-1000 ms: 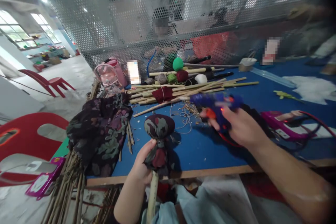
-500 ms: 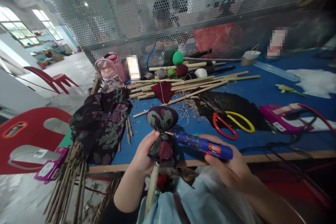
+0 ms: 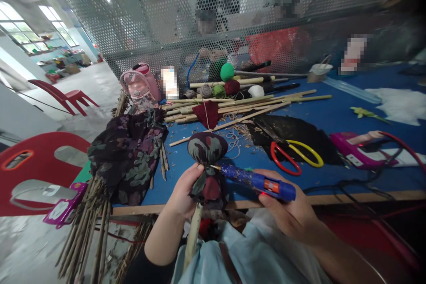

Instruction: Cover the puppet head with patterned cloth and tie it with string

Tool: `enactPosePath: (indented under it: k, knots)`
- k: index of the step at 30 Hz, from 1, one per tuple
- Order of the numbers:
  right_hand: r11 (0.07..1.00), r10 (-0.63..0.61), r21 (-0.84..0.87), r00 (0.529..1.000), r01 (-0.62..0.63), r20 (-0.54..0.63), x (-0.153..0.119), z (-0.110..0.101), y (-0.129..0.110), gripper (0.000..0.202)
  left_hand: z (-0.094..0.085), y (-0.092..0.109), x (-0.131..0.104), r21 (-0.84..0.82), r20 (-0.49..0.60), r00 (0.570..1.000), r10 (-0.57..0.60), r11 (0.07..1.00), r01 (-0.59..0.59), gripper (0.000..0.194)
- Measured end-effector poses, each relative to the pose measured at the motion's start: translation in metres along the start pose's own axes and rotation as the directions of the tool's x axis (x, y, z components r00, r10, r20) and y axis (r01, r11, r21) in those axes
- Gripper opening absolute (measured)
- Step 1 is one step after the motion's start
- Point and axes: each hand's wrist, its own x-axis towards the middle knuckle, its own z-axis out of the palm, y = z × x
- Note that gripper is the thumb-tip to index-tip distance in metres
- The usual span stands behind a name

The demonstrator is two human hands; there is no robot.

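My left hand (image 3: pixel 185 191) is closed around the gathered neck of a cloth-wrapped bundle (image 3: pixel 207 147), dark with a camouflage-like floral pattern. Its round head is on top, loose cloth flares below, and a pale stick (image 3: pixel 193 235) comes out underneath. In my right hand (image 3: pixel 293 213) is a blue glue gun (image 3: pixel 256 181) with an orange-red panel and a small red light. Its metal tip points left and meets the gathered neck, close to my left thumb. Whether glue is coming out is too small to tell.
Red-and-yellow-handled scissors (image 3: pixel 296 155) lie on black cloth right of the bundle. Behind are bamboo sticks (image 3: pixel 239 106) and several yarn balls (image 3: pixel 232 88). Floral fabric (image 3: pixel 129 159) and a twig bundle (image 3: pixel 86 226) sit left. Black cables cross the right side. A perforated metal screen (image 3: pixel 149 22) stands behind.
Both hands keep their holds, with the glue gun's tip still at the neck. The bundle and the tip have shifted very slightly; the view has tilted a little.
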Motion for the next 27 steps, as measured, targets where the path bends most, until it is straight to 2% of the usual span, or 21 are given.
enactPosePath:
  k: [6, 9, 11, 13, 15, 17, 18, 19, 21, 22, 23, 25, 27]
  knots:
    - [0.999, 0.003, -0.042, 1.0, -0.002, 0.029, 0.006, -0.003, -0.006, 0.028, 0.001, 0.0, 0.0, -0.011, -0.007, 1.0, -0.019, 1.0, 0.019, 0.025]
    - [0.983, -0.06, -0.173, 0.997, 0.069, 0.056, 0.005, -0.01, -0.005, 0.033, 0.0, 0.001, 0.0, -0.009, -0.071, 0.997, -0.015, 1.0, 0.014, 0.023]
    - [0.948, -0.112, -0.293, 0.992, 0.122, 0.052, 0.005, -0.021, -0.003, 0.037, -0.002, 0.002, 0.0, -0.007, -0.094, 0.995, -0.011, 1.0, 0.011, 0.021]
    - [0.879, -0.184, -0.447, 0.983, 0.166, 0.004, 0.011, -0.043, 0.002, 0.042, -0.005, 0.003, 0.002, 0.001, -0.09, 0.996, -0.024, 1.0, 0.024, 0.021]
    - [0.766, -0.259, -0.625, 0.963, 0.153, -0.081, 0.029, -0.078, 0.01, 0.047, -0.008, 0.003, 0.004, 0.007, -0.085, 0.995, -0.043, 0.999, 0.044, 0.023]
    - [0.64, -0.303, -0.765, 0.937, 0.066, -0.172, 0.058, -0.126, 0.023, 0.049, -0.012, 0.003, 0.008, 0.001, -0.12, 0.991, -0.065, 0.998, 0.066, 0.025]
    - [0.575, -0.377, -0.814, 0.909, 0.081, -0.176, 0.075, -0.152, 0.031, 0.048, -0.014, 0.002, 0.01, -0.011, -0.147, 0.986, -0.078, 0.997, 0.077, 0.026]
    - [0.538, -0.381, -0.84, 0.908, 0.065, -0.174, 0.094, -0.179, 0.042, 0.045, -0.015, 0.002, 0.012, -0.026, -0.159, 0.983, -0.089, 0.996, 0.086, 0.025]
    - [0.479, -0.194, -0.877, 0.969, -0.043, -0.154, 0.131, -0.223, 0.069, 0.038, -0.017, 0.0, 0.015, -0.041, -0.158, 0.982, -0.105, 0.994, 0.099, 0.026]
    - [0.45, -0.086, -0.889, 0.987, -0.083, -0.136, 0.146, -0.238, 0.085, 0.034, -0.017, 0.0, 0.016, -0.037, -0.145, 0.983, -0.109, 0.994, 0.105, 0.027]
    - [0.439, -0.034, -0.892, 0.99, -0.106, -0.135, 0.159, -0.247, 0.102, 0.028, -0.017, -0.001, 0.016, -0.028, -0.14, 0.984, -0.113, 0.994, 0.11, 0.027]
    - [0.445, 0.033, -0.889, 0.994, -0.107, -0.103, 0.176, -0.246, 0.135, 0.015, -0.017, -0.001, 0.016, -0.016, -0.191, 0.975, -0.116, 0.993, 0.115, 0.027]
    - [0.479, 0.073, -0.872, 0.994, -0.102, -0.075, 0.181, -0.23, 0.161, 0.011, -0.017, 0.0, 0.016, -0.022, -0.269, 0.957, -0.106, 0.994, 0.104, 0.025]
